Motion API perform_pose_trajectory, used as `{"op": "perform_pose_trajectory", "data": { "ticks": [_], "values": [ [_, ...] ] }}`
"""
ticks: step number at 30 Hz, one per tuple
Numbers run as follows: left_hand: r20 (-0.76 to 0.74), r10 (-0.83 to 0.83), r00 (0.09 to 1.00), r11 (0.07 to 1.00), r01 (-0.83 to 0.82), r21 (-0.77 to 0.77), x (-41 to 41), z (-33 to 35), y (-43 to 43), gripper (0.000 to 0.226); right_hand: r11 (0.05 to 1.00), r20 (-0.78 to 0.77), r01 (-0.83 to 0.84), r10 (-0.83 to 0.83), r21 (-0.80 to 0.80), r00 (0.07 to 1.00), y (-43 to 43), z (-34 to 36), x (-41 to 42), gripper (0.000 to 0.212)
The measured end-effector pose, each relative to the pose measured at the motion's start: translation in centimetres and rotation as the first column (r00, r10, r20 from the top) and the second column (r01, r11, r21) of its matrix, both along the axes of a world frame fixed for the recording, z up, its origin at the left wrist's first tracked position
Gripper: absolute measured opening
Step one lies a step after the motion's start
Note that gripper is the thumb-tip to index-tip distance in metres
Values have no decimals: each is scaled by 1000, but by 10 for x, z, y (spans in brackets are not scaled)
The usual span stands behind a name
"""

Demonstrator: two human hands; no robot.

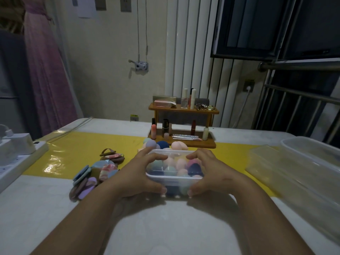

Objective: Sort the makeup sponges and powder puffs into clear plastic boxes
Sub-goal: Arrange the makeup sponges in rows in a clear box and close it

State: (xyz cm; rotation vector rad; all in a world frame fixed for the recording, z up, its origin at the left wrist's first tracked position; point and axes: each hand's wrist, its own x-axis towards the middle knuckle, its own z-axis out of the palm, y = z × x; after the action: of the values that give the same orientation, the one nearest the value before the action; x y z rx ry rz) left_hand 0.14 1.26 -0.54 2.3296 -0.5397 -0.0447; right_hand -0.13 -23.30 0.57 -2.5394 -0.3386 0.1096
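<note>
At mid-tabletop (55,199), the clear box (174,179) of sponges (170,170) is likely light, thin-walled and slick, so it's best held at both short ends. The left grip (139,172) and right grip (207,170) are curled round it there. Powder puffs (92,177) lie just left, loose sponges (161,144) behind.

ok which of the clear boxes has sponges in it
The small box between the left hand and right hand, packed with coloured sponges; the larger boxes at right look empty.
</note>
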Motion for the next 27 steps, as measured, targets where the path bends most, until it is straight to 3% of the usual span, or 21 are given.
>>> {"op": "perform_pose_trajectory", "data": {
  "ticks": [3, 5, 7, 9, 11, 13, 15, 18, 22, 27],
  "values": [
    [-45, -38, 998, 999, 36, -33, 1, -1, 5, 76, 997, -49, -37, 40, 70, 998, -4, 2, 1, 78],
    [-120, -37, 992, 985, 16, -172, 2, 0, 7, 66, 979, -104, -32, 54, 201, 993, -4, 3, 0, 61],
    [-226, 16, 974, 907, -109, -407, 2, 1, 4, 60, 951, -103, 27, 5, 307, 995, -3, 3, -1, 50],
    [-329, 137, 934, 790, -303, -533, 4, 1, -2, 48, 925, -79, 112, -89, 364, 993, -3, 3, -1, 46],
    [-358, 320, 877, 742, -467, -480, 5, 1, -6, 33, 900, -124, 200, -165, 386, 979, -6, 2, 1, 51],
    [-244, 469, 849, 789, -527, -316, 5, -1, -7, 26, 877, -212, 292, -224, 383, 951, -11, 0, 3, 63],
    [-156, 516, 842, 814, -539, -218, 4, -3, -7, 32, 861, -270, 363, -277, 356, 922, -13, 0, 4, 66],
    [-144, 512, 847, 815, -532, -227, 2, -6, -12, 31, 849, -247, 393, -320, 352, 914, -11, 1, 3, 58],
    [-352, 363, 862, 694, -503, -515, 0, -5, -20, 20, 804, -124, 429, -417, 412, 900, -8, 6, 1, 50],
    [-412, 240, 879, 628, -464, -624, -4, 2, -33, 23, 716, -39, 426, -489, 553, 871, -5, 12, -3, 38]
  ]
}}
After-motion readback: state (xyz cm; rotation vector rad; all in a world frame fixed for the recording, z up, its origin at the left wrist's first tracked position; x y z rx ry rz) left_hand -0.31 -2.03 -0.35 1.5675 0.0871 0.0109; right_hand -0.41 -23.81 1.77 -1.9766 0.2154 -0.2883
